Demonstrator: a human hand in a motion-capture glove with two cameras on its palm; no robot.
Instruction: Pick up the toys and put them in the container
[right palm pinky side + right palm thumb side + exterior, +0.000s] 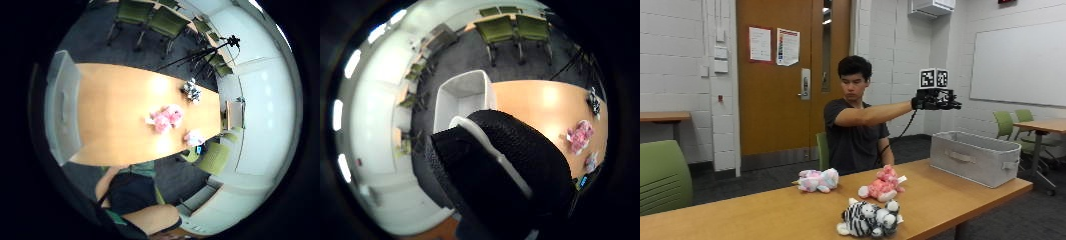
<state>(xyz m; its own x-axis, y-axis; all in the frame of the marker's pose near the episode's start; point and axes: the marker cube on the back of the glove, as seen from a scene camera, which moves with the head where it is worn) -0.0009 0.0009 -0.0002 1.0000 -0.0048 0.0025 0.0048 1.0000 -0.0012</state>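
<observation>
Gloved right hand (pixel 935 101) high above grey bin (pixel 976 156), fingers spread, holding nothing; 3 plush toys (pixel 883 185) on table (pixel 953 192).

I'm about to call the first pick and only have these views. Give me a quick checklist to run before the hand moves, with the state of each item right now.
1. Gloved right hand free of any toy: ok, it is raised high above the table, nothing seen in it.
2. Finger posture: cannot tell.
3. Toys within view on the table: ok, the pastel toy, pink toy and zebra toy all lie on it, apart from each other.
4. Container ready: ok, it stands upright at the table's end, top open.
5. Container empty: ok, the thumb side palm view shows only its bare white inside.
6. Toys already binned: not ok, none yet.
</observation>
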